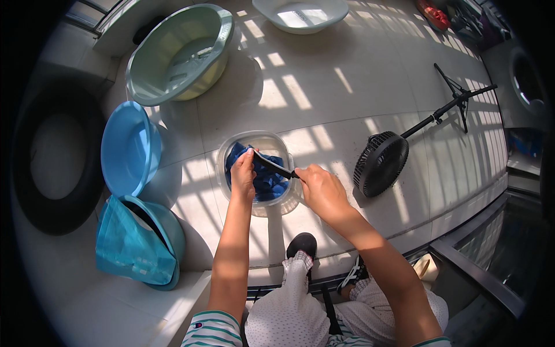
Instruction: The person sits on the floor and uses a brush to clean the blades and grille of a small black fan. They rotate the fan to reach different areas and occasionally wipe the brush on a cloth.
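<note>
My left hand (244,172) is above a clear plastic tub (222,149) and grips one end of a slim black tool (272,164) with a pale edge. The other, narrower end is pinched in my right hand (323,188), just right of the tub's rim. The tool slants down from left to right; its exact kind is not plain. Inside the tub lies crumpled blue cloth (269,187), partly hidden by the tool and my left hand.
Left stand a blue basin (125,149), a teal bucket (175,230) with a turquoise bag (130,247), and a black tyre-like ring (32,197). Farther off are a green tub (151,65) and a white basin (277,17). A black fan (383,165) lies right, its tripod (459,97) extending away.
</note>
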Tool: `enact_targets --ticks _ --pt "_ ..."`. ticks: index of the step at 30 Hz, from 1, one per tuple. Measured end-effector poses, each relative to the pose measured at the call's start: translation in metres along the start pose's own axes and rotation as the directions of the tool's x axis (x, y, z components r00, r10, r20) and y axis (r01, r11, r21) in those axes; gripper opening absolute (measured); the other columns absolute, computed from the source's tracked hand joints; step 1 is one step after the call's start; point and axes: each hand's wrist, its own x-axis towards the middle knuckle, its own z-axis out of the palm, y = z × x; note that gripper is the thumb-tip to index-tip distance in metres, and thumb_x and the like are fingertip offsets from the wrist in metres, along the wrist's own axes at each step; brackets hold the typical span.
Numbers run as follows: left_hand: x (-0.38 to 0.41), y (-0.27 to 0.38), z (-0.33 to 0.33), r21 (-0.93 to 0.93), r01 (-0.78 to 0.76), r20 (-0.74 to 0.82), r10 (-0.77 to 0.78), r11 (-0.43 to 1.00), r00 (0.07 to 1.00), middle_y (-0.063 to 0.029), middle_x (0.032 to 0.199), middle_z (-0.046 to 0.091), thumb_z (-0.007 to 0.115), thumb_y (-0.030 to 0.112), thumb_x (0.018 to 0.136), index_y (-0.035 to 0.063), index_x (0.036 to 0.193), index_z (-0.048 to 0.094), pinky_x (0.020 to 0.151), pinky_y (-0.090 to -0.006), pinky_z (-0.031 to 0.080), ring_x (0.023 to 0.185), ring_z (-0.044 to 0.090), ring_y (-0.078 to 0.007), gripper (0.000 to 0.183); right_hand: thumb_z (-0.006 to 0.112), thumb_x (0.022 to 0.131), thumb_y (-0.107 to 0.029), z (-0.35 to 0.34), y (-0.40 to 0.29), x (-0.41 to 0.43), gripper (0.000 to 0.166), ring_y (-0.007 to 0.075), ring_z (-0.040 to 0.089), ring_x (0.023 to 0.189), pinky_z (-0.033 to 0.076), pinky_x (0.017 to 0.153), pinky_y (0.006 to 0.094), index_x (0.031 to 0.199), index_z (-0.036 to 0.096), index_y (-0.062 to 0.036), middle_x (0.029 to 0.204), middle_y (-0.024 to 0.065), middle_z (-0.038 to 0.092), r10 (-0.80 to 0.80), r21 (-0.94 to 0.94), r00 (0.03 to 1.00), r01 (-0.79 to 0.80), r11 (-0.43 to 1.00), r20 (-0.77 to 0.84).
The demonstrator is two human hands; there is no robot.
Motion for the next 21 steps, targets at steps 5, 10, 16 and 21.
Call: enact_targets --ticks 5,10,16,21 --pt "0.002 -0.019 -0.003 -0.486 0.263 0.144 -0.220 0.834 0.965 0.0065 0.062 0.039 0.057 0.023 0.093 0.0052 0.098 0.062 0.041 -0.0190 0.021 0.049 0.027 -0.0040 0.019 0.057 0.083 -0.005 -0.002 0.010 -0.001 0.021 0.0367 0.060 0.080 0.047 0.073 0.0425 0.100 0.068 -0.0037 0.083 0.0178 0.060 0.100 0.159 0.995 -0.100 0.982 0.009" --pt "-0.008 -0.026 -0.002 -0.498 0.225 0.066 -0.222 0.838 0.973 0.0062 0.059 0.040 0.061 0.025 0.091 0.0077 0.089 0.061 0.037 -0.0190 0.018 0.045 0.026 -0.0041 0.018 0.055 0.082 -0.003 0.010 0.003 -0.007 0.019 0.0365 0.060 0.082 0.047 0.074 0.0424 0.097 0.067 -0.0002 0.084 0.0187 0.060 0.170 0.169 0.984 -0.177 0.970 0.059" --pt "-0.016 -0.035 0.014 -0.518 0.050 -0.158 -0.153 0.854 0.976 0.0070 0.059 0.039 0.062 0.031 0.090 0.0112 0.088 0.062 0.038 -0.0207 0.017 0.045 0.026 -0.0040 0.020 0.052 0.078 0.000 0.029 -0.005 -0.016 0.020 0.0370 0.062 0.080 0.050 0.072 0.0449 0.094 0.065 -0.0029 0.088 0.0181 0.059 0.117 0.138 0.993 -0.113 0.984 -0.019" --pt "-0.016 -0.042 0.036 -0.565 0.113 -0.140 -0.230 0.817 0.963 0.0066 0.061 0.036 0.061 0.032 0.091 0.0112 0.097 0.062 0.038 -0.0221 0.019 0.046 0.024 -0.0058 0.022 0.051 0.084 -0.005 0.019 0.003 -0.019 0.016 0.0368 0.061 0.075 0.048 0.067 0.0452 0.094 0.064 -0.0020 0.083 0.0180 0.057 0.161 0.092 0.986 -0.157 0.983 -0.037"
